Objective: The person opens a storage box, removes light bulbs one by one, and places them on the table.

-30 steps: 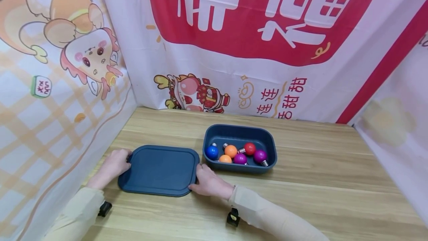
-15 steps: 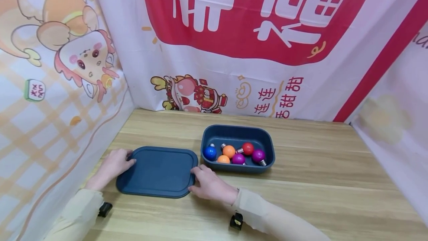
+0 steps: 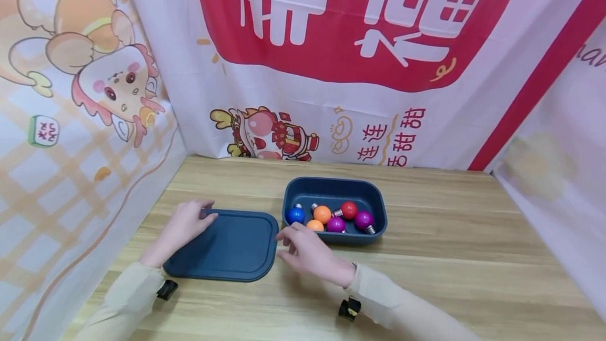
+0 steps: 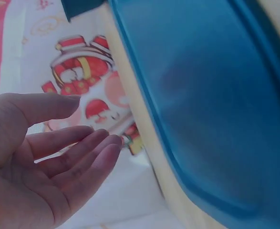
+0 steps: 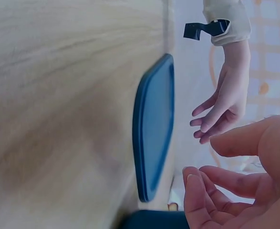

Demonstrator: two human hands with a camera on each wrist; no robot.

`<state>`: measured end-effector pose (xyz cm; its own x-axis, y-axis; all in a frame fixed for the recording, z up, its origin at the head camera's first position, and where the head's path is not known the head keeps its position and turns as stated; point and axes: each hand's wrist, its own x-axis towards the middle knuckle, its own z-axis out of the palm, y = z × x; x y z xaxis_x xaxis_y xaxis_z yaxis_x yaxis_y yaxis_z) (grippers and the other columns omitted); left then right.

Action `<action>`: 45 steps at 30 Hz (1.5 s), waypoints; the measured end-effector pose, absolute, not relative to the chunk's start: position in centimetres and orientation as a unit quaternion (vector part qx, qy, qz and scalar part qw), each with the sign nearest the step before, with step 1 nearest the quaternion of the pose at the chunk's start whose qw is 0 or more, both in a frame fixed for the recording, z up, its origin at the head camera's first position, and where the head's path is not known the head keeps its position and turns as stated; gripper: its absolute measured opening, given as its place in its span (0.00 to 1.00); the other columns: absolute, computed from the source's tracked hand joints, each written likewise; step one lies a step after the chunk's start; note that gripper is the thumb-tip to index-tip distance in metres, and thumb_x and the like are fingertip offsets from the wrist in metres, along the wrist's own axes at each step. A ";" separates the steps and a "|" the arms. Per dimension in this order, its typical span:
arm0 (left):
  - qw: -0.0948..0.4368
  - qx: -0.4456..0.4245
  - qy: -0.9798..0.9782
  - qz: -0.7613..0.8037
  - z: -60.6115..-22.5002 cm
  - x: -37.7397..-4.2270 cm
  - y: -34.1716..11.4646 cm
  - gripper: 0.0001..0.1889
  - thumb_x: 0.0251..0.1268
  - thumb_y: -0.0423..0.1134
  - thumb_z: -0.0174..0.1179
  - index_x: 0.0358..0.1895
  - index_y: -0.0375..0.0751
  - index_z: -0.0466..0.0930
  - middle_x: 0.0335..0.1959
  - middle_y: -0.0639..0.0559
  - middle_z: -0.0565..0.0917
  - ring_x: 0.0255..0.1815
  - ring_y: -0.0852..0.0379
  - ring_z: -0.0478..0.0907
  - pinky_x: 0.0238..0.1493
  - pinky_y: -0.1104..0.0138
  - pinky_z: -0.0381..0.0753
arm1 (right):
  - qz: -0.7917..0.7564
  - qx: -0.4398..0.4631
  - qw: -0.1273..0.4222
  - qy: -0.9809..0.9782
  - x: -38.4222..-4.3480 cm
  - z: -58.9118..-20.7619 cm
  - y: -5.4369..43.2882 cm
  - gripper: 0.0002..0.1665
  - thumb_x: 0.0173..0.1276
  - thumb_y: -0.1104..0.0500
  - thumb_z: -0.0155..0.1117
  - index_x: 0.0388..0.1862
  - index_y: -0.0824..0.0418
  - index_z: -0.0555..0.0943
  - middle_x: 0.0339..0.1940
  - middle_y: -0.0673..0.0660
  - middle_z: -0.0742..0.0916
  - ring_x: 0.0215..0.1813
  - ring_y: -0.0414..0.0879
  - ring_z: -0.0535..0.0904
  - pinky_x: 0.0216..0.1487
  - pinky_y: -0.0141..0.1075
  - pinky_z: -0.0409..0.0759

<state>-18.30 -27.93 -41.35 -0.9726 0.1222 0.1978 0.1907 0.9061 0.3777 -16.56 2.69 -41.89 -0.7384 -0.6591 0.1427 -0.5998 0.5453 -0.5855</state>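
A dark blue rectangular lid (image 3: 236,249) with a raised rim lies flat on the wooden table. Over its left part hovers my left hand (image 3: 185,227), fingers loosely spread and apart from the lid, as the right wrist view shows. My right hand (image 3: 312,254) is in the air just off the lid's right edge, thumb and fingers bent with a gap between them, holding nothing. Behind it stands a dark blue box (image 3: 336,185) holding several round light bulbs: a blue bulb (image 3: 296,214), a red bulb (image 3: 349,209), orange ones and purple ones.
The wooden table (image 3: 440,246) extends right of the box. A printed cloth (image 3: 199,93) hangs along the back, and another patterned cloth (image 3: 94,172) closes off the left side. Black wrist mounts (image 3: 349,309) hang below the sleeves.
Both hands have come off the lid's edges. My left hand has risen and moved right over the lid; my right hand has drawn back slightly right. The lid stays on the table.
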 end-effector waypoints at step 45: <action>0.052 -0.225 -0.948 -0.220 -41.7 -20.7 -16.7 0.29 0.69 0.46 0.62 0.68 0.34 0.71 0.59 0.40 0.80 0.57 0.48 0.81 0.57 0.54 0.84 | -0.230 -0.243 -0.068 0.940 -22.5 -40.4 13.8 0.16 0.63 0.60 0.72 0.45 0.69 0.84 0.41 0.65 0.85 0.39 0.50 0.77 0.40 0.41 0.83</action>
<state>-20.70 -16.70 -41.71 -0.8937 0.4031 0.1972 0.4487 0.8024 0.3935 -22.50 13.83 -40.41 -0.8729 -0.4248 0.2400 -0.4877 0.7760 -0.3999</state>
